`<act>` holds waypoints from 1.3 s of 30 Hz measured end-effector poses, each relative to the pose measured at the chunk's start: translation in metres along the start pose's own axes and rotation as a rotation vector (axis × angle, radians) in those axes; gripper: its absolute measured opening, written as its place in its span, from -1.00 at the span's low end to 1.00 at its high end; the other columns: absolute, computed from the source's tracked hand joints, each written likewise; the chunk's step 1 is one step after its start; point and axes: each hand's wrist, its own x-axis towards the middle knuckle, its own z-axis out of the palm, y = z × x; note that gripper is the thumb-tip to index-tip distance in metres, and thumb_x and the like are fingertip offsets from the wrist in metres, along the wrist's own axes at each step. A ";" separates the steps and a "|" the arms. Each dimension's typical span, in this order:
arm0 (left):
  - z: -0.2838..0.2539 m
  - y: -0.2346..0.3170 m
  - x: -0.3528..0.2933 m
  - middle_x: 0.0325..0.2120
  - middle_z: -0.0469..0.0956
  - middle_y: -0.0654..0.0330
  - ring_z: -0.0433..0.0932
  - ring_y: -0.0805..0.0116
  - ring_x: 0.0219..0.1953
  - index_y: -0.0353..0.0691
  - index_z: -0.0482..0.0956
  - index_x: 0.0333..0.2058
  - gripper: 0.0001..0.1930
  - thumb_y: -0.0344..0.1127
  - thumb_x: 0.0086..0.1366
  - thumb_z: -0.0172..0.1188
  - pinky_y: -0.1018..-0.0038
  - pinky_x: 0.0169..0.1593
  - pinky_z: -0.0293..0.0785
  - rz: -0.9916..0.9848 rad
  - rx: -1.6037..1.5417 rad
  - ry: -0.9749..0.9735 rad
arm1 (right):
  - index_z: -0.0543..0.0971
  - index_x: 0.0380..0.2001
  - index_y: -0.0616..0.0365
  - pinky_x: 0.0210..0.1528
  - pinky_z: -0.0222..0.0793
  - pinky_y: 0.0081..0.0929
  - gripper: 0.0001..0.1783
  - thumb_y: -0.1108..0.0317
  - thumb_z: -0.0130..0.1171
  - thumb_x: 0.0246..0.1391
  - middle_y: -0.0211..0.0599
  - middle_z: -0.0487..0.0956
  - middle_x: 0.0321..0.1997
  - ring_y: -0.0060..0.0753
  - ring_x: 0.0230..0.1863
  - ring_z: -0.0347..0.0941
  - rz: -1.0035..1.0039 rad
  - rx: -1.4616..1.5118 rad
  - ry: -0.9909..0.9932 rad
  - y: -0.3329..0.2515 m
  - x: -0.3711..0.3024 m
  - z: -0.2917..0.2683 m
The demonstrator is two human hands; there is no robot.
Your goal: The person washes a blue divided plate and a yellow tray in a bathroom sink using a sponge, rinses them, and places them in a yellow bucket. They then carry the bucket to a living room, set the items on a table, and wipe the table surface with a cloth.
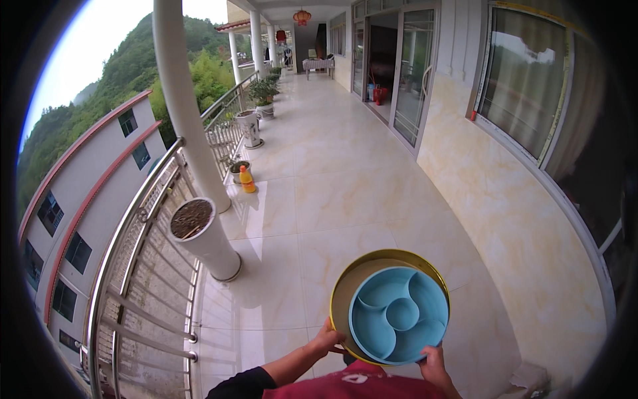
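at the lower edge of the view, a gold-rimmed round tin [344, 289] is gripped at its near left rim by the left hand [325, 340], while the near right edge of a blue divided tray [402, 314] is clasped by the right hand [434, 364]; whether the tin's rim is also caught there cannot be told. the hands are set apart, with both things borne between and just ahead of them, above the tiled floor [345, 206]. the tray lies over the tin, toward its right side, and no contents are seen in its compartments. the step in hand is judged to be one of holding or carrying; for any next move, both grips would need to be kept level so that the tray is not slid. farther out, a tall white planter [216, 247] and a metal railing [121, 229] are seen to the left, an orange bottle [247, 180] beyond, and a tan wall [525, 233] to the right.
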 end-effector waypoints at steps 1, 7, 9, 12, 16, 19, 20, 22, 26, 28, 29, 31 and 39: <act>0.002 0.020 0.023 -0.10 0.31 0.08 0.46 0.14 -0.17 0.06 -0.05 0.14 -0.25 -0.51 -0.06 0.00 0.13 -0.27 0.55 0.007 -0.011 0.007 | 0.24 0.07 -0.03 -0.23 0.42 -0.27 -0.23 0.52 -0.11 -0.42 -0.28 0.40 -0.10 -0.23 -0.11 0.38 -0.002 -0.037 -0.038 -0.002 0.042 -0.008; -0.055 0.150 0.142 -0.10 0.40 0.07 0.49 0.10 -0.17 -0.05 0.11 0.09 -0.37 -0.57 -0.03 -0.07 0.13 -0.21 0.55 -0.007 -0.075 0.253 | 0.24 0.04 0.05 -0.52 0.39 -0.37 -0.25 0.59 -0.05 -0.43 -0.26 0.40 -0.23 -0.28 -0.34 0.41 0.097 -0.077 -0.076 -0.088 0.232 0.127; -0.093 0.189 0.178 -0.11 0.42 0.04 0.49 0.09 -0.13 -0.12 0.11 0.08 -0.40 -0.59 0.00 -0.09 0.10 -0.19 0.54 0.124 -0.076 0.246 | 0.23 0.05 0.06 -0.64 0.36 -0.44 -0.22 0.62 -0.04 -0.45 -0.27 0.41 -0.28 -0.31 -0.41 0.42 0.103 -0.109 -0.113 -0.114 0.297 0.175; -0.111 0.265 0.212 -0.06 0.37 0.03 0.49 0.08 -0.12 -0.05 -0.01 0.15 -0.31 -0.60 -0.01 -0.10 0.05 -0.12 0.50 0.133 -0.235 0.312 | 0.23 0.06 0.07 -0.56 0.35 -0.51 -0.23 0.64 -0.02 -0.42 -0.28 0.39 -0.28 -0.38 -0.37 0.38 0.037 -0.183 -0.215 -0.129 0.401 0.231; -0.156 0.331 0.313 -0.03 0.33 0.06 0.45 0.10 -0.09 0.02 -0.03 0.16 -0.29 -0.60 -0.01 -0.14 0.05 -0.10 0.48 0.095 -0.306 0.329 | 0.26 0.01 0.09 -0.47 0.36 -0.50 -0.27 0.64 -0.03 -0.44 -0.30 0.39 -0.29 -0.33 -0.34 0.38 -0.023 -0.200 -0.227 -0.167 0.513 0.306; -0.181 0.408 0.394 0.00 0.29 0.10 0.39 0.13 -0.03 0.05 -0.05 0.16 -0.29 -0.57 -0.01 -0.13 0.07 -0.06 0.44 0.123 -0.311 0.232 | 0.25 0.01 0.10 -0.46 0.37 -0.47 -0.26 0.63 -0.03 -0.45 -0.30 0.38 -0.28 -0.31 -0.33 0.38 -0.106 -0.207 -0.169 -0.197 0.607 0.341; -0.188 0.432 0.419 0.00 0.29 0.10 0.39 0.14 -0.02 0.05 -0.04 0.16 -0.29 -0.55 0.00 -0.12 0.08 -0.05 0.44 0.115 -0.299 0.210 | 0.25 0.01 0.11 -0.45 0.37 -0.46 -0.25 0.63 -0.04 -0.46 -0.29 0.39 -0.27 -0.30 -0.32 0.38 -0.094 -0.205 -0.134 -0.206 0.630 0.348; -0.197 0.482 0.475 0.00 0.29 0.11 0.38 0.16 -0.01 0.05 -0.03 0.16 -0.30 -0.51 0.01 -0.09 0.11 -0.05 0.43 0.102 -0.273 0.161 | 0.25 0.02 0.11 -0.42 0.39 -0.43 -0.25 0.62 -0.04 -0.47 -0.27 0.40 -0.25 -0.28 -0.30 0.39 -0.121 -0.203 -0.073 -0.234 0.682 0.356; -0.199 0.569 0.587 -0.09 0.40 0.09 0.47 0.09 -0.10 0.02 0.02 0.14 -0.33 -0.49 0.00 -0.02 0.10 -0.12 0.48 0.001 -0.177 0.174 | 0.23 0.05 0.13 -0.42 0.40 -0.45 -0.24 0.57 -0.04 -0.45 -0.25 0.41 -0.20 -0.29 -0.22 0.39 -0.095 -0.137 0.045 -0.278 0.768 0.373; -0.200 0.612 0.654 -0.04 0.35 0.11 0.44 0.13 -0.08 0.04 -0.02 0.16 -0.30 -0.48 0.01 -0.03 0.13 -0.13 0.49 0.017 -0.102 0.142 | 0.24 0.03 0.11 -0.48 0.41 -0.42 -0.27 0.55 -0.07 -0.43 -0.22 0.41 -0.20 -0.26 -0.25 0.42 -0.079 -0.044 0.021 -0.297 0.825 0.382; -0.196 0.636 0.685 -0.09 0.34 0.12 0.45 0.16 -0.15 0.07 -0.01 0.13 -0.30 -0.50 -0.01 -0.01 0.14 -0.19 0.51 0.031 -0.081 0.116 | 0.25 0.02 0.10 -0.48 0.41 -0.43 -0.29 0.53 -0.08 -0.43 -0.21 0.41 -0.21 -0.25 -0.28 0.42 -0.067 0.030 0.093 -0.312 0.847 0.393; -0.198 0.684 0.735 -0.13 0.31 0.13 0.44 0.20 -0.21 0.07 -0.04 0.11 -0.30 -0.50 -0.02 0.00 0.11 -0.19 0.51 0.030 -0.031 0.066 | 0.25 0.01 0.10 -0.46 0.41 -0.43 -0.29 0.54 -0.09 -0.43 -0.20 0.40 -0.20 -0.23 -0.27 0.42 -0.026 0.056 0.095 -0.326 0.903 0.406; -0.246 0.836 0.909 -0.07 0.29 0.13 0.43 0.22 -0.17 0.01 -0.09 0.15 -0.28 -0.46 0.00 -0.02 0.17 -0.15 0.47 0.037 -0.077 0.203 | 0.26 -0.01 0.09 -0.51 0.42 -0.39 -0.28 0.59 -0.06 -0.48 -0.21 0.41 -0.26 -0.21 -0.31 0.41 0.095 -0.046 -0.025 -0.402 1.171 0.488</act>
